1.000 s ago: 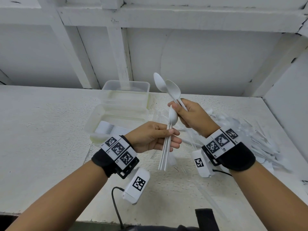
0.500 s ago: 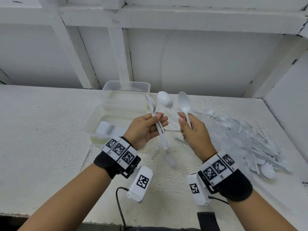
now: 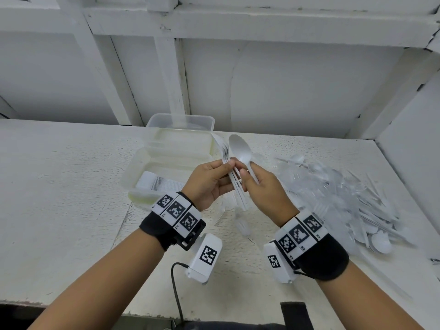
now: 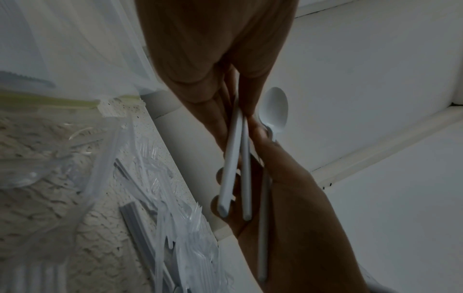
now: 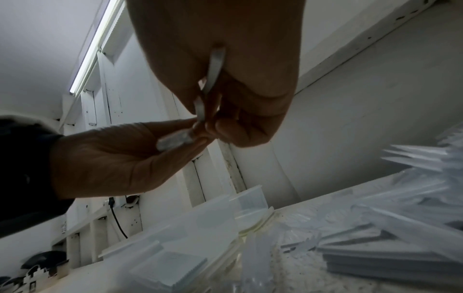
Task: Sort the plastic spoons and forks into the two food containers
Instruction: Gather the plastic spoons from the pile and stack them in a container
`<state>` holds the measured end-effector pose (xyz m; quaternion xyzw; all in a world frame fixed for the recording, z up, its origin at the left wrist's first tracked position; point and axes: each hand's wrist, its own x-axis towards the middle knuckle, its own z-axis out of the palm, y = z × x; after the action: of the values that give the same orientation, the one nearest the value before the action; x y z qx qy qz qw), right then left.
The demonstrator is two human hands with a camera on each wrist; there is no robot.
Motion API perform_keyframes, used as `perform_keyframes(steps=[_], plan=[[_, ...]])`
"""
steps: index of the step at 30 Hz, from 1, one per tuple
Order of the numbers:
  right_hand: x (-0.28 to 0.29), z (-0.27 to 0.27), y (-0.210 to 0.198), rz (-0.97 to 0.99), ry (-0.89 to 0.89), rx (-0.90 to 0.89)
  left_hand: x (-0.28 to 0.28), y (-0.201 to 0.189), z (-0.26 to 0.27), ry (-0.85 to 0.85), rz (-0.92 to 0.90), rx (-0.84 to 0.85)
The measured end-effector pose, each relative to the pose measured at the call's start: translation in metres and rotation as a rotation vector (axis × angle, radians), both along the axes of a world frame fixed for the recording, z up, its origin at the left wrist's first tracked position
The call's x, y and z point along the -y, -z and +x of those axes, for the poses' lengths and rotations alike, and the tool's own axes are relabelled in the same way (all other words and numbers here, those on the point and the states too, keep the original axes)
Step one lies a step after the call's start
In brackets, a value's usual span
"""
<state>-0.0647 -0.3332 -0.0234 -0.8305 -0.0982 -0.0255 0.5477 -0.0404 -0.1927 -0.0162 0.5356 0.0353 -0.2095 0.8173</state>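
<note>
Above the white surface [image 3: 59, 186], just in front of the two food containers, we see both hands meeting in the air. The left hand [image 3: 209, 182] pinches a small bunch of white spoons [image 3: 234, 184] by their handles, thumb against fingertips, with the bowls pointing up and away and the handle ends slanting down toward the surface. The right hand [image 3: 264, 186] grips a single white spoon [image 3: 241, 150] by its handle between thumb and fingers; its bowl stands up, just beside the bowls of the bunch and touching or nearly touching them (we cannot tell which). In the left wrist view the handles of the bunch [image 4: 235, 164] lie side by side, and the single spoon's bowl [image 4: 274, 109] shows beyond the fingers.

Behind the left hand, the nearer container [image 3: 133, 172] holds a neat row of white forks [image 3: 154, 182] lying flat. The farther container [image 3: 181, 129] sits right behind it, touching it; what lies inside is too pale to make out.

To the right, a loose pile of plastic cutlery [image 3: 345, 201] spreads over the surface, spoons and forks mixed, some clear and some white. A few stray clear pieces [image 3: 242, 225] lie on the surface below the hands. Each wrist carries a black band with square printed markers.
</note>
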Motion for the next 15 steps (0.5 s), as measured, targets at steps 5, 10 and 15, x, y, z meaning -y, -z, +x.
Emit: perform_keyframes(steps=[5,10,15], plan=[[0.006,0.001,0.0,-0.206,-0.025,0.009,-0.004,0.002,-0.001,0.018,0.026,-0.015],[0.015,0.008,-0.006,-0.075,0.124,0.025,-0.005,0.006,-0.001,-0.017,0.058,-0.037],[0.01,0.011,-0.004,-0.111,0.135,0.067,-0.001,0.005,-0.001,-0.014,0.056,-0.039]])
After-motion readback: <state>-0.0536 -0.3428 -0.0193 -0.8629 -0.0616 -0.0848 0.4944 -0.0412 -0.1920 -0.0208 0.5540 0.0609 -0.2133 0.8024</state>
